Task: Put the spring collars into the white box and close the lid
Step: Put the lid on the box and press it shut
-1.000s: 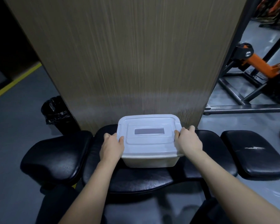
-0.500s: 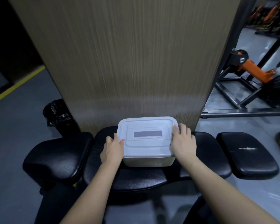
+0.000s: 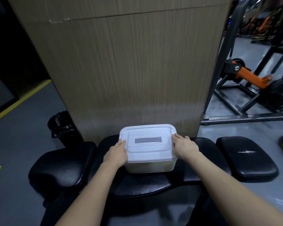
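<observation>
a tall wood-grain panel point(image 3: 129, 70), matte and vertically streaked, fills the background; a black steel machine frame point(image 3: 235, 101) with one orange arm point(image 3: 250, 77) stands to its right on the smooth grey floor point(image 3: 20, 128). three glossy black vinyl pads are visible: a central bench pad point(image 3: 147, 181), one rounded pad point(image 3: 60, 167) to the left and one oblong, scuffed pad point(image 3: 245, 155) to the right. one bin lined with a crinkled black bag point(image 3: 60, 126) sits beside the panel. the white box point(image 3: 149, 165), a rounded rectangular plastic tub, rests on the central pad with its lid point(image 3: 147, 142) on, bearing one grey rectangular label point(image 3: 148, 140). left hand point(image 3: 117, 152) and right hand point(image 3: 185, 148) lie flat, fingers extended, pressing the lid's side edges. spring collars not visible.
</observation>
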A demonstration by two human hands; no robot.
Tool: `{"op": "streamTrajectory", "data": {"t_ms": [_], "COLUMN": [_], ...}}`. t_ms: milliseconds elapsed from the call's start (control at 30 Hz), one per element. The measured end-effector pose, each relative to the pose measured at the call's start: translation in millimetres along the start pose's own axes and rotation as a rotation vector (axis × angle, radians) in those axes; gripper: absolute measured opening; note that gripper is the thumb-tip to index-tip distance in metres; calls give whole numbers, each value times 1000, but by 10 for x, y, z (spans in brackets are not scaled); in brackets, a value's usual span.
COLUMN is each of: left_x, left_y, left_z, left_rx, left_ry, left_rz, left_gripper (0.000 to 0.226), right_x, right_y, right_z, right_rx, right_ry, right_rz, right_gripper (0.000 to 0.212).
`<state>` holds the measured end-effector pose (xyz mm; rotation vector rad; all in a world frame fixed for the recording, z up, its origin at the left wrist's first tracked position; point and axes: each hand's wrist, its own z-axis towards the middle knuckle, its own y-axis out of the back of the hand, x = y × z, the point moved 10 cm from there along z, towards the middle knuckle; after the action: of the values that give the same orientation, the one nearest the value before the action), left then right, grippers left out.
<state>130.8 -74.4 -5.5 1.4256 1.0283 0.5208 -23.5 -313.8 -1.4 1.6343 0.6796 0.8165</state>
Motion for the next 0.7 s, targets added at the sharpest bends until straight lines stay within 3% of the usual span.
{"op": "streamTrajectory", "data": {"t_ms": [100,233,333,433,700], "left_x": [-52,-175,-321,-311,-253], "left_y": [160,298,172,-135,-206], "left_z": [79,248,436,584,629], "left_rx": [-71,-199,-148,-53,-73], "left_ry": [-34,-101,-174,-137,-95], "left_rz": [79,-58,-40,18,9], "left_gripper": [45,54,60,65,65], "right_x": [28,128,223,206,201], "right_y": [163,171,25,-145,-144], "right_z": [79,232,378,500,549], "right_rx": [-109,-184,-135,-95,-93], "right_ry": [-3,51,91,81,64], "right_rz": [-89,69,121,168,142], "right_gripper": [41,58,63,65,64]}}
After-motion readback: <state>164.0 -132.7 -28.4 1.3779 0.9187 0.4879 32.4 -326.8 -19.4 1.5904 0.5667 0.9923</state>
